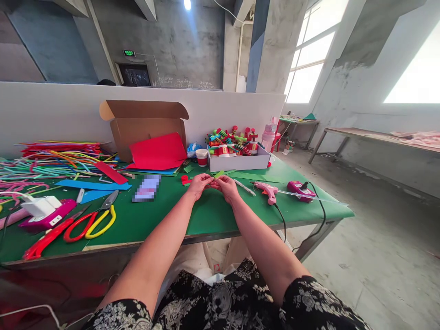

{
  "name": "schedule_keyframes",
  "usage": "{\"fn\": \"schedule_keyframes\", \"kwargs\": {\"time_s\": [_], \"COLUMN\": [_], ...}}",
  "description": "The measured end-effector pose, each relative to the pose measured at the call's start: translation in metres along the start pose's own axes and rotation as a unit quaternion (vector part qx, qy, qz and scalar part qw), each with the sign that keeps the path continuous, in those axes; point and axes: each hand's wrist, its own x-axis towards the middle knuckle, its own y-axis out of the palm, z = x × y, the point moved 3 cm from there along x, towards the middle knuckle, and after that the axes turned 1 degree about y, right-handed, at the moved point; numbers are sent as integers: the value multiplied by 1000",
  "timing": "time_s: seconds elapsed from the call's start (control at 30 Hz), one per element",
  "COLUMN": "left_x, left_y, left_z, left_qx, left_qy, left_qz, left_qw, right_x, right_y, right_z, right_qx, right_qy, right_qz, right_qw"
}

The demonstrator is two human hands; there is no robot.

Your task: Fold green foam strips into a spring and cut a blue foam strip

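My left hand (199, 184) and my right hand (227, 185) meet over the green table (213, 215), fingertips together. Both are closed in a pinch; whatever lies between the fingers is too small to make out. Green paper strips (254, 176) lie just beyond the hands. A small red piece (185, 180) is left of my left hand. To the right of my right hand are a white pen-like stick (244, 187) and a pink glue gun (268, 191).
Behind the hands are a white box of colourful figures (239, 162), paper cups (201, 157) and an open cardboard box (147, 123). Scissors (99, 219), a pixelated phone (146, 188), a pink power block (51, 217) and pipe cleaners (62, 160) lie left. Another power block (301, 191) sits right.
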Motion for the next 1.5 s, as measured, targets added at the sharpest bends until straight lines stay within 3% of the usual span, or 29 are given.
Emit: {"fn": "schedule_keyframes", "kwargs": {"time_s": [0.33, 0.8, 1.03, 1.27, 1.5], "left_x": [1, 0, 0, -1, -1], "left_y": [-3, 1, 3, 2, 2], "left_z": [-2, -2, -2, -3, -3], "left_qx": [70, 63, 64, -9, -8], "left_qy": [11, 27, 36, 6, 13], "left_qz": [-30, -9, 18, 4, 13], "left_qw": [997, 998, 997, 1000, 1000], "right_x": [0, -2, -1, 6, 10], "right_y": [-1, 0, -1, -8, -11], "right_z": [-1, 0, 0, 0, -8], "right_qx": [-51, -51, -68, 17, 45], "right_qy": [-17, -23, -27, 23, 51], "right_qz": [-11, -10, -38, -66, -47], "right_qw": [998, 998, 997, 997, 997]}}
